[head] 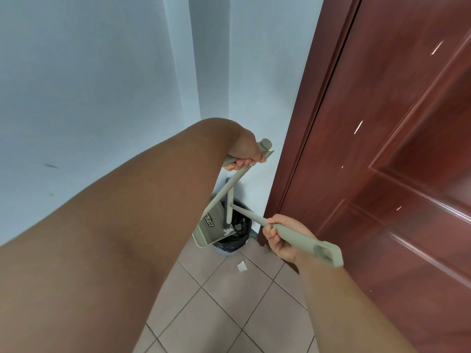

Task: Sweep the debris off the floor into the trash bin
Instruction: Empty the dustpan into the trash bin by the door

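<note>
Dustpan [211, 225], gripped by left hand [243, 154], seemingly tipped over trash bin [229, 247].

Tiled floor [229, 296], beige-pink squares with pale grout lines, running up to wall corner and door foot. Standing on it in the corner: trash bin [230, 247] with dark liner, base on the tiles. Lying just beside bin's base, apart from it: one small white paper scrap [241, 266].
</note>
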`<action>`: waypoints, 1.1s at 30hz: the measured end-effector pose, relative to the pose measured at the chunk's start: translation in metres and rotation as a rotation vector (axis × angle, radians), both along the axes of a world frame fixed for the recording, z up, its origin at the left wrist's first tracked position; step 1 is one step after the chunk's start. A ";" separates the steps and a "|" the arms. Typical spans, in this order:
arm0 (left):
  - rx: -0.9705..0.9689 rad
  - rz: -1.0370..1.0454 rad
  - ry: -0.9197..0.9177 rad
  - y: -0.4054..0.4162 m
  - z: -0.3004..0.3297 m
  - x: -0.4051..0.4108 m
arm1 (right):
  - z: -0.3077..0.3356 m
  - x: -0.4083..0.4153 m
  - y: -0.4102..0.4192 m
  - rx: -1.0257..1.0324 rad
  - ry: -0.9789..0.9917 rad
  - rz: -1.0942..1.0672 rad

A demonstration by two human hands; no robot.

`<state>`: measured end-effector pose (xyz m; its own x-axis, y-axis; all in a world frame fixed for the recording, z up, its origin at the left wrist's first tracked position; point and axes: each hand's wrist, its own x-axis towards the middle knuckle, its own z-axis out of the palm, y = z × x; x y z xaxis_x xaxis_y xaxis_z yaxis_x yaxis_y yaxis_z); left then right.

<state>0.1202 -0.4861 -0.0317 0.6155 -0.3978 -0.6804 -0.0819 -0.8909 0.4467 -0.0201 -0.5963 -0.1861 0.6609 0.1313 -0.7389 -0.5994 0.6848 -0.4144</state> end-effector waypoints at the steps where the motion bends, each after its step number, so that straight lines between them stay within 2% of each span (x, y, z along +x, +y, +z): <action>1: 0.000 -0.002 0.002 0.001 0.000 0.001 | -0.002 -0.001 0.001 0.024 -0.001 -0.003; 5: 0.007 -0.003 0.013 0.003 -0.005 0.002 | -0.017 -0.005 0.010 0.068 0.014 -0.027; 10: 0.021 0.020 -0.008 0.008 -0.007 0.004 | -0.022 -0.005 0.004 -0.059 0.058 0.047; 15: 0.009 0.027 -0.009 0.012 -0.003 0.005 | -0.018 -0.001 -0.001 -0.108 0.056 0.020; 25: -0.006 0.019 -0.010 0.013 -0.002 0.005 | -0.011 -0.004 0.003 0.032 0.028 0.031; 33: -0.034 0.024 -0.037 0.024 0.000 0.006 | -0.003 0.002 0.008 -0.208 0.067 0.107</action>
